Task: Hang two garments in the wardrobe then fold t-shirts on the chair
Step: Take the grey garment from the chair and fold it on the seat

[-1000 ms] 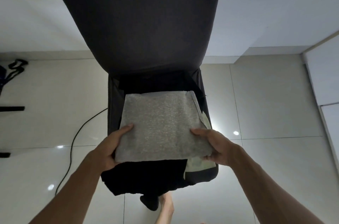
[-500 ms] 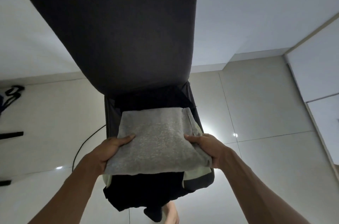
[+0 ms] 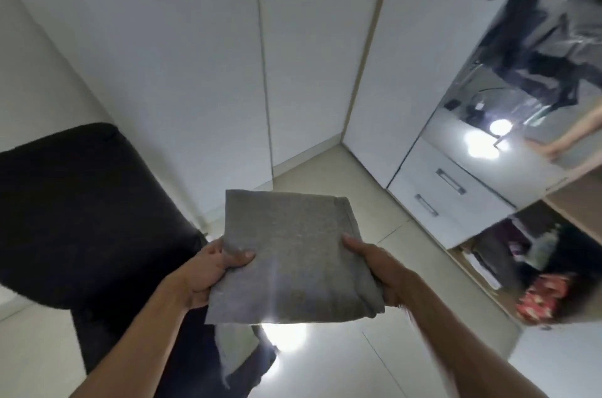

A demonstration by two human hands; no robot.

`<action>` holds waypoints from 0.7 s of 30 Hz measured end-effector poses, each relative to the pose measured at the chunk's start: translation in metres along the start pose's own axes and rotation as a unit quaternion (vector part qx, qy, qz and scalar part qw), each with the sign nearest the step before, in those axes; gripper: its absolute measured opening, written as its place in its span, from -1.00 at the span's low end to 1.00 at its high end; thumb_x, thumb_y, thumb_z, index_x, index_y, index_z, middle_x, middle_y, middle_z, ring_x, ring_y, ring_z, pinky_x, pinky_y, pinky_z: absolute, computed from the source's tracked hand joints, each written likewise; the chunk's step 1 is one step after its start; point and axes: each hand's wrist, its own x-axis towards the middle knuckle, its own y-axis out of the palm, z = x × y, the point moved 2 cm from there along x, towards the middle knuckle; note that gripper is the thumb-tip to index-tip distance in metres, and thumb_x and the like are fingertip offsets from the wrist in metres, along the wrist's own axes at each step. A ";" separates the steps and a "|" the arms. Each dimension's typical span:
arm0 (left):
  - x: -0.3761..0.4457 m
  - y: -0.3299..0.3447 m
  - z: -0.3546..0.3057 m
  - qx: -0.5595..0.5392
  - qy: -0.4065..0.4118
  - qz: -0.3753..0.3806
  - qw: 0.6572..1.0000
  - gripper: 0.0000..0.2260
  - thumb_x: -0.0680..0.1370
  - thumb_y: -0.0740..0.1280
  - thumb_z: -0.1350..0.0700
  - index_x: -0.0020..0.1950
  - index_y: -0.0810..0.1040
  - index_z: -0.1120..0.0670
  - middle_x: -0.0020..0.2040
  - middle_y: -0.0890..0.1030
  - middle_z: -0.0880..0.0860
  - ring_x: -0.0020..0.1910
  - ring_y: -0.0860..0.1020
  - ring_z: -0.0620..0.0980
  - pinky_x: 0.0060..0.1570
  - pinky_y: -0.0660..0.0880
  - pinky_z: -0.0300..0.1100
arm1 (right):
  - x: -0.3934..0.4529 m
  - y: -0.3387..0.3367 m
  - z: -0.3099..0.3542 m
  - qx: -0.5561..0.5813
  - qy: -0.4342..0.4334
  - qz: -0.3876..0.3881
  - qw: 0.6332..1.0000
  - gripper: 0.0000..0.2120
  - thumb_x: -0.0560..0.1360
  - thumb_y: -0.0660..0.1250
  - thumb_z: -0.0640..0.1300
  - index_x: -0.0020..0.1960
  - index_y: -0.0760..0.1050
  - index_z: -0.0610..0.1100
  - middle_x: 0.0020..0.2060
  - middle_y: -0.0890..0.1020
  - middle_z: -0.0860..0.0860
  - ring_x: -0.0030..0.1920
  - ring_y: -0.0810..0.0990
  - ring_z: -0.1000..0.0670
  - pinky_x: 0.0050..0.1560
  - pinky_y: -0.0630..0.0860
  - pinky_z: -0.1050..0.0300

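Observation:
A folded grey t-shirt (image 3: 290,254) is held in the air at the centre of the head view, clear of the chair. My left hand (image 3: 208,270) grips its left edge, thumb on top. My right hand (image 3: 381,270) grips its right edge, thumb on top and fingers underneath. The dark chair (image 3: 81,212) stands at the left, its backrest towards me. A pale garment (image 3: 231,352) and dark cloth lie on its seat below the shirt.
White wardrobe doors (image 3: 202,55) fill the wall ahead. At the right stand white drawers (image 3: 446,199), a mirror (image 3: 521,78) and an open low shelf (image 3: 508,254) with clothes and a red patterned item (image 3: 544,300). Pale tiled floor (image 3: 391,358) lies below.
Both hands lifted the folded grey t-shirt off the chair seat. My view swung right, from the chair towards the wardrobe and drawers.

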 end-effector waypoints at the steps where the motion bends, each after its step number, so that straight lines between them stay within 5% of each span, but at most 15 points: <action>1: 0.005 0.031 -0.013 0.018 0.008 0.010 1.000 -0.46 0.31 0.58 0.16 0.24 0.55 0.28 0.08 0.65 0.30 -0.04 0.66 0.24 -0.08 0.65 0.08 | -0.018 -0.024 0.011 0.009 -0.025 -0.021 0.999 -0.53 0.51 0.46 0.06 0.23 0.57 -0.29 0.07 0.70 -0.24 0.05 0.71 -0.24 0.07 0.63 -0.14; 6: 0.030 0.185 -0.055 0.081 0.046 0.038 0.995 -0.71 0.49 0.42 0.27 0.18 0.56 0.34 -0.05 0.69 0.27 -0.20 0.69 0.19 -0.30 0.62 -0.03 | -0.096 -0.144 0.045 0.045 -0.128 -0.098 0.986 -0.56 0.45 0.53 0.00 0.20 0.60 -0.26 0.04 0.72 -0.21 0.05 0.71 -0.23 0.13 0.62 -0.21; 11: 0.071 0.331 -0.065 0.154 0.046 0.103 0.982 -0.62 0.49 0.46 0.15 0.24 0.56 0.32 0.12 0.64 0.34 0.03 0.64 0.34 -0.04 0.61 0.17 | -0.159 -0.266 0.048 0.098 -0.187 -0.208 0.955 -0.60 0.41 0.56 -0.03 0.15 0.62 -0.22 -0.05 0.75 -0.15 -0.03 0.74 -0.17 0.06 0.65 -0.12; 15: 0.100 0.422 -0.060 0.185 0.038 0.135 0.973 -0.74 0.55 0.36 0.23 0.18 0.57 0.35 0.06 0.66 0.34 -0.14 0.68 0.25 -0.27 0.64 0.05 | -0.186 -0.342 0.030 0.151 -0.191 -0.253 0.936 -0.66 0.48 0.51 -0.09 0.19 0.60 -0.21 -0.04 0.75 -0.15 -0.02 0.74 -0.17 0.09 0.64 -0.14; 21: 0.171 0.543 -0.039 0.253 0.015 0.192 0.948 -0.58 0.38 0.56 0.12 0.12 0.62 0.33 0.02 0.69 0.29 -0.06 0.69 0.28 -0.13 0.63 0.08 | -0.194 -0.450 0.005 0.200 -0.174 -0.313 0.912 -0.60 0.47 0.53 -0.02 0.22 0.59 -0.20 0.01 0.74 -0.13 0.03 0.73 -0.17 0.20 0.60 -0.18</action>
